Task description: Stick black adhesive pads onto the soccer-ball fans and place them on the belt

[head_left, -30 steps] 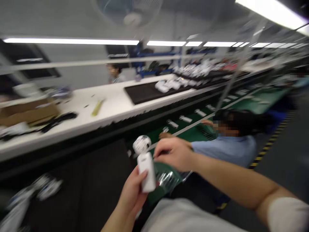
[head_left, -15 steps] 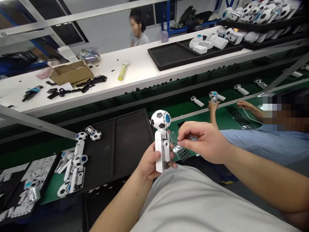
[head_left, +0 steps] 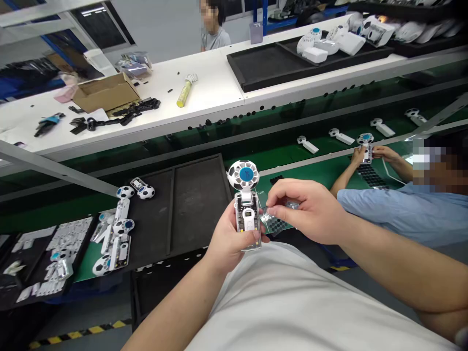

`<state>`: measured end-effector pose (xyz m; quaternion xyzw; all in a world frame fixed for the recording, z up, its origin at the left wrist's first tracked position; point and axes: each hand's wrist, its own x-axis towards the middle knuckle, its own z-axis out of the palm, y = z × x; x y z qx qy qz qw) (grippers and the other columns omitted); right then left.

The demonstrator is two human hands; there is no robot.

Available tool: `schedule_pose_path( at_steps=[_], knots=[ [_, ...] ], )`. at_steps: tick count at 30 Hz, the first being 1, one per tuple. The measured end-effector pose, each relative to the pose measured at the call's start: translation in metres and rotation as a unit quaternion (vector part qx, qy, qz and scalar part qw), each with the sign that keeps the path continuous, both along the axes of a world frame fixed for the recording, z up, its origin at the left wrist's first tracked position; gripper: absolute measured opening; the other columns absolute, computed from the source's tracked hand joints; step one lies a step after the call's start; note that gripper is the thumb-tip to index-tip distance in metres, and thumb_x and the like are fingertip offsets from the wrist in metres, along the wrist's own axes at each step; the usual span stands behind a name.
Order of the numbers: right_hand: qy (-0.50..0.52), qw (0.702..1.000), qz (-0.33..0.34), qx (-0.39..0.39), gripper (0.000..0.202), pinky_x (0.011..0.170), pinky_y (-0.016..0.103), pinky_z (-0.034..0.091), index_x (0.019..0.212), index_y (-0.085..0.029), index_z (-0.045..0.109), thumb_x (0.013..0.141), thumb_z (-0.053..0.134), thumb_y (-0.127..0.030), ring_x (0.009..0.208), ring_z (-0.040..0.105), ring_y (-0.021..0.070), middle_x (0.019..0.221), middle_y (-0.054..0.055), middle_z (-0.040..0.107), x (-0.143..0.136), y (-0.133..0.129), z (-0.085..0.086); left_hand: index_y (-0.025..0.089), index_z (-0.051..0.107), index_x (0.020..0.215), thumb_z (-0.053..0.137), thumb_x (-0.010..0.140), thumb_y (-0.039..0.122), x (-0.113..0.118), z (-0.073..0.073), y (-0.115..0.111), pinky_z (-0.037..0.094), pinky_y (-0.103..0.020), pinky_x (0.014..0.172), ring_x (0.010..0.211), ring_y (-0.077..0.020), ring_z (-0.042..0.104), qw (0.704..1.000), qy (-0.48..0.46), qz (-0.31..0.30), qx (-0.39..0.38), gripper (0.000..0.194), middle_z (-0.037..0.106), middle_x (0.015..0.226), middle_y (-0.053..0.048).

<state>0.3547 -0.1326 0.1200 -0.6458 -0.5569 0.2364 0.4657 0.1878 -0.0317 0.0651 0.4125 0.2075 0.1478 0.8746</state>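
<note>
1. Pointing ball-up, the football-headed device (head_left: 248,220) stands near-vertical, clasped by the left hand (head_left: 226,240).
2. Right hand (head_left: 310,210): fingertips pressed together just beside it, contents unclear.
3. Black tray (head_left: 199,204): raised edge near, open room leftward.

Ball-top device (head_left: 246,197) rotated in L grip (head_left: 232,236); blue disc (head_left: 246,174) now face-on.

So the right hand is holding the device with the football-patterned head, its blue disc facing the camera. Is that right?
Not quite: the head view shows the left hand holding the device, while the right hand is to the right of it. The blue disc does face the camera.
</note>
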Motion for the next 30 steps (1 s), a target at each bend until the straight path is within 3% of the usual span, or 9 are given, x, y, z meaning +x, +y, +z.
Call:
schedule_pose_path(
  at_steps=[3, 8, 11, 20, 26, 30],
  knots=[
    [-0.002, 1.000, 0.006, 0.011, 0.013, 0.060, 0.021, 0.047, 0.082, -0.019, 0.066, 0.082, 0.060, -0.009, 0.066, 0.058, 0.0101, 0.078, 0.000, 0.064, 0.000, -0.001, 0.001, 0.019, 0.044, 0.125, 0.080, 0.071, 0.017, -0.003, 0.001, -0.001, 0.059, -0.036, 0.073, 0.089, -0.0203, 0.065, 1.000, 0.003, -0.004, 0.017, 0.065, 0.060, 0.115, -0.010],
    [-0.007, 1.000, 0.010, 0.028, 0.010, 0.060, 0.023, 0.049, 0.082, -0.020, 0.065, 0.083, 0.062, -0.011, 0.066, 0.059, 0.0114, 0.078, 0.001, 0.066, -0.002, -0.003, 0.004, 0.021, 0.036, 0.136, 0.080, 0.070, 0.013, -0.007, 0.001, -0.003, 0.053, -0.026, 0.066, 0.078, -0.0141, 0.059, 0.997, -0.038, -0.038, 0.049, 0.080, 0.060, 0.094, -0.004],
    [-0.004, 0.999, 0.015, 0.034, 0.013, 0.061, 0.025, 0.051, 0.082, -0.021, 0.064, 0.082, 0.062, -0.009, 0.067, 0.060, 0.0125, 0.079, 0.001, 0.066, -0.003, -0.004, 0.007, 0.023, 0.031, 0.142, 0.079, 0.072, 0.012, -0.011, 0.000, -0.003, 0.051, -0.025, 0.068, 0.083, -0.0145, 0.058, 0.995, -0.056, -0.065, 0.047, 0.086, 0.059, 0.101, -0.006],
    [-0.037, 0.998, 0.038, 0.045, 0.013, 0.065, 0.025, 0.052, 0.084, -0.022, 0.063, 0.085, 0.060, -0.009, 0.070, 0.061, 0.0122, 0.079, 0.000, 0.066, -0.003, -0.008, 0.009, 0.030, 0.033, 0.145, 0.076, 0.078, 0.015, -0.017, -0.003, -0.004, 0.051, -0.028, 0.079, 0.095, -0.0169, 0.060, 0.995, -0.037, -0.049, 0.082, 0.081, 0.053, 0.135, -0.011],
    [-0.053, 0.996, 0.049, 0.054, 0.014, 0.064, 0.024, 0.051, 0.086, -0.022, 0.062, 0.085, 0.059, -0.008, 0.070, 0.062, 0.0121, 0.080, 0.001, 0.066, 0.000, -0.009, 0.007, 0.029, 0.033, 0.144, 0.073, 0.080, 0.019, -0.016, -0.005, -0.007, 0.051, -0.028, 0.077, 0.093, -0.0172, 0.060, 0.995, -0.038, -0.018, 0.091, 0.077, 0.058, 0.124, -0.009],
    [-0.049, 0.996, 0.042, 0.057, 0.015, 0.064, 0.024, 0.051, 0.085, -0.022, 0.062, 0.085, 0.059, -0.007, 0.070, 0.061, 0.0123, 0.080, 0.001, 0.066, 0.002, -0.007, 0.005, 0.025, 0.026, 0.146, 0.073, 0.079, 0.020, -0.015, -0.003, -0.004, 0.052, -0.029, 0.073, 0.091, -0.0188, 0.060, 0.998, -0.029, -0.031, 0.043, 0.082, 0.058, 0.116, -0.011]
  ],
)
